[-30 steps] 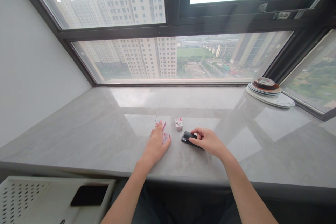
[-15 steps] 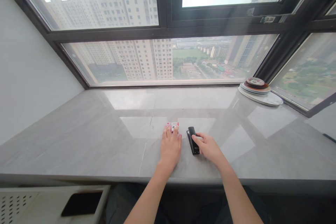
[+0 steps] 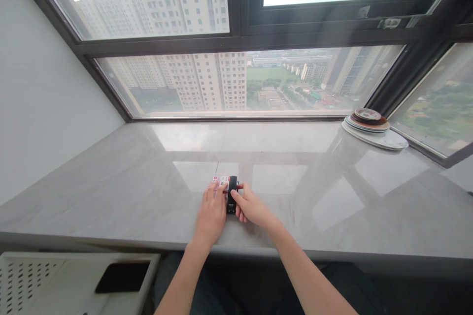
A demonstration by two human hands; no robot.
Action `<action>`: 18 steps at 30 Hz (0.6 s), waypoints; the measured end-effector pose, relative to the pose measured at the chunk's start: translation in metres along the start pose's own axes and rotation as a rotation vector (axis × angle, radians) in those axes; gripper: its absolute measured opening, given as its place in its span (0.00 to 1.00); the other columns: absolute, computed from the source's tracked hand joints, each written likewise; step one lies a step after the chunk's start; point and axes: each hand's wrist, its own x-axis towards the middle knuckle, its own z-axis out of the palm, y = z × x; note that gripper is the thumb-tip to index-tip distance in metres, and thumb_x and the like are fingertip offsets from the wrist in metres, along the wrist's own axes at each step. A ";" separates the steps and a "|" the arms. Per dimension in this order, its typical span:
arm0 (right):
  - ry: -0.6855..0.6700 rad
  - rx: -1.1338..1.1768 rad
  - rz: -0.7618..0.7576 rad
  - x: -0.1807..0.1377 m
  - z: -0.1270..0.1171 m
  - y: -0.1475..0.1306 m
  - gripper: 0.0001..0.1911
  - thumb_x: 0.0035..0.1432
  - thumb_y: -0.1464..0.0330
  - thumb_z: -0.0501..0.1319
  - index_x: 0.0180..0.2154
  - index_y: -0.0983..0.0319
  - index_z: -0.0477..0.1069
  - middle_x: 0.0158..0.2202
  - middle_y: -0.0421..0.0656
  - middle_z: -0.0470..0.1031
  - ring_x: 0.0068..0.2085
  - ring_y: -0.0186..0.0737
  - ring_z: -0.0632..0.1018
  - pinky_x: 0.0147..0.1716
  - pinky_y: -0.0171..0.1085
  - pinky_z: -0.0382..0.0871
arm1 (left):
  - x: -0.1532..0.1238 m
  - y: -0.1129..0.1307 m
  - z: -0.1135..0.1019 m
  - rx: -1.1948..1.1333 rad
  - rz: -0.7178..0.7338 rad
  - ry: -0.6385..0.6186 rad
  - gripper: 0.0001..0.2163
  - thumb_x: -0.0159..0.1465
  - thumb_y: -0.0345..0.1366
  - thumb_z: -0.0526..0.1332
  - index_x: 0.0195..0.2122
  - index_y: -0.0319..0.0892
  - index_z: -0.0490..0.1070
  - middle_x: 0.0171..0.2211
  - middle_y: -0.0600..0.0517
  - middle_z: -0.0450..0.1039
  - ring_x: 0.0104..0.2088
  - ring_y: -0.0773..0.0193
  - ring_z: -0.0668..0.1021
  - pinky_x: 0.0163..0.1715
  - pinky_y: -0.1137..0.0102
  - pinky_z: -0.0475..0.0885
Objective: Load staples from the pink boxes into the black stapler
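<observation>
My left hand point(image 3: 210, 214) presses down on a small red-and-white printed paper point(image 3: 222, 180) on the countertop, its fingers covering the paper's near part. The visible far edge shows pink and red print; whether there is one sheet or more I cannot tell. My right hand point(image 3: 253, 205) is closed around a black stapler point(image 3: 232, 197), thumb on top and fingers along its right side. The stapler lies lengthwise away from me, right against my left hand's fingertips and over the paper's right edge. Whether the paper sits between its jaws is hidden.
The grey marbled countertop point(image 3: 121, 192) runs up to a dark-framed window. A stack of plates point(image 3: 369, 125) stands at the back right corner. Below the counter at left is a pale perforated surface point(image 3: 74, 280) with a dark rectangular recess or object point(image 3: 123, 277).
My left hand and the paper under it have shifted left. My right hand has brought the stapler left, from apart on the right to the paper's right edge. The view has turned slightly.
</observation>
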 end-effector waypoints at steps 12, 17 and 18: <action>-0.060 -0.093 -0.145 0.056 0.072 -0.023 0.27 0.68 0.60 0.60 0.64 0.56 0.56 0.26 0.33 0.74 0.21 0.36 0.76 0.25 0.35 0.69 | 0.021 -0.111 -0.032 0.069 0.019 0.008 0.18 0.76 0.36 0.45 0.63 0.48 0.65 0.65 0.46 0.65 0.67 0.53 0.66 0.65 0.50 0.65; 0.011 -0.250 -0.311 0.041 0.078 -0.022 0.26 0.59 0.66 0.66 0.59 0.57 0.68 0.28 0.34 0.74 0.28 0.38 0.76 0.31 0.35 0.65 | 0.020 -0.114 -0.031 0.062 -0.005 0.031 0.19 0.75 0.35 0.46 0.64 0.49 0.64 0.65 0.46 0.64 0.67 0.52 0.65 0.65 0.49 0.64; 0.051 -0.276 -0.327 0.040 0.080 -0.021 0.23 0.58 0.67 0.66 0.56 0.58 0.70 0.28 0.35 0.74 0.29 0.38 0.75 0.32 0.34 0.64 | 0.020 -0.112 -0.031 0.063 -0.009 0.033 0.19 0.75 0.35 0.45 0.64 0.49 0.63 0.65 0.46 0.64 0.67 0.52 0.65 0.65 0.49 0.64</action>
